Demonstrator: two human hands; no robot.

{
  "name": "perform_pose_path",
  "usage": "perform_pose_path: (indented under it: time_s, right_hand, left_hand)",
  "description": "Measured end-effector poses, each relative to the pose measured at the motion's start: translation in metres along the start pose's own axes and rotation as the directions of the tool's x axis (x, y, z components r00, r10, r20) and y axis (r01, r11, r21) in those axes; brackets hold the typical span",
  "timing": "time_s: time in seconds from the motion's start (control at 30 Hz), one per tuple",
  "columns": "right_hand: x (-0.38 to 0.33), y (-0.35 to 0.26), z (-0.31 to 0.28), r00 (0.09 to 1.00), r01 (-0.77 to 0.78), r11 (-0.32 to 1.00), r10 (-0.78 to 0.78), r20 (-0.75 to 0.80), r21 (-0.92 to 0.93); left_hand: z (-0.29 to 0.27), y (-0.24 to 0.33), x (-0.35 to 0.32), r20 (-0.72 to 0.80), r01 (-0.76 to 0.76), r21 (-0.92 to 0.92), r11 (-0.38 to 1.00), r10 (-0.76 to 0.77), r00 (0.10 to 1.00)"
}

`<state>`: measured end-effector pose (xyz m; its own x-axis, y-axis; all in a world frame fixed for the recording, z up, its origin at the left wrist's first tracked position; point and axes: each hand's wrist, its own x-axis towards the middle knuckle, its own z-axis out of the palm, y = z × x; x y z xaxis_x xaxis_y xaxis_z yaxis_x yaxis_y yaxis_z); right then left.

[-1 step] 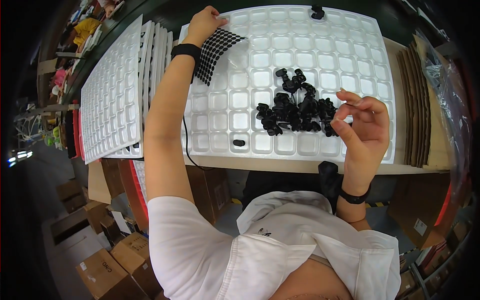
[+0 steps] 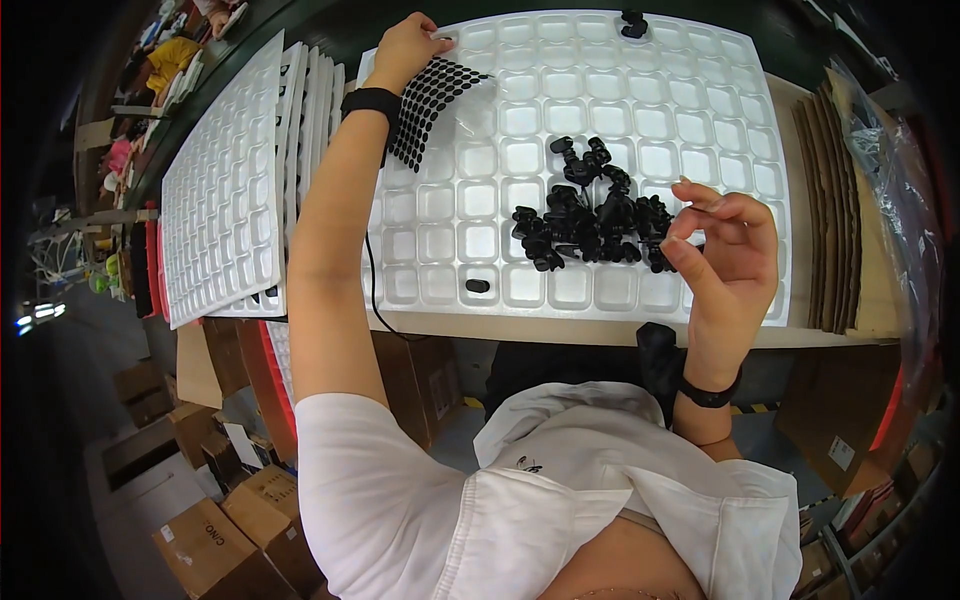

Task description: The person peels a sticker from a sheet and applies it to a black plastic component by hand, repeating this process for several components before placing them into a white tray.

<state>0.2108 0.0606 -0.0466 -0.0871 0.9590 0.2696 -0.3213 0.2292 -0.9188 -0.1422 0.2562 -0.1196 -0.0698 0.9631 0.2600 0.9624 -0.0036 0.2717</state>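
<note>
My left hand (image 2: 405, 55) is at the far left corner of a white tray of moulded pockets (image 2: 402, 245). Its thumb and fingers are closed at the top of a curved clear sheet with rows of black oval pads (image 2: 432, 105); the exact grip is partly hidden. Over the tray's right side, my right hand (image 2: 735, 245) has loosely curled fingers, thumb and index apart, nothing plainly held. Next to it lies a heap of small black lobed parts (image 2: 595, 220). A single black piece (image 2: 478, 286) sits in a near pocket, and another black part (image 2: 634, 25) at the far edge.
A stack of similar white trays (image 2: 225, 190) leans at the left. On the right, cardboard sheets (image 2: 835, 210) stand beside clear plastic wrap (image 2: 885, 180). A black cable (image 2: 373, 275) hangs by the tray's left edge. Cardboard boxes (image 2: 215, 545) are on the floor. A person in yellow (image 2: 172, 62) is far left.
</note>
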Motion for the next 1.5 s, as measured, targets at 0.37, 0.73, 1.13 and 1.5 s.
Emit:
perform_pose_path:
  time_s: [0.37, 0.73, 1.13, 1.5]
  right_hand:
    - [0.004, 0.004, -0.008, 1.000, -0.004, 1.000, 0.003, -0.023, -0.030]
    - [0.025, 0.010, -0.019, 0.990, 0.135, 0.988, -0.131, -0.052, 0.071]
    - [0.008, -0.004, 0.037, 0.993, 0.011, 0.963, -0.043, 0.112, 0.271]
    - [0.002, -0.003, 0.039, 0.996, -0.011, 0.995, 0.002, 0.091, 0.098]
  left_hand:
    - [-0.002, 0.007, 0.001, -0.002, -0.012, -0.071, 0.997, 0.011, 1.000]
    - [-0.142, 0.152, -0.103, -0.420, -0.306, -0.390, 0.869, 0.128, 0.898]
    - [-0.125, 0.195, -0.180, -0.215, -0.452, -0.576, 0.681, 0.407, 0.888]
    - [-0.118, 0.186, -0.186, -0.235, -0.460, -0.600, 0.654, 0.406, 0.883]
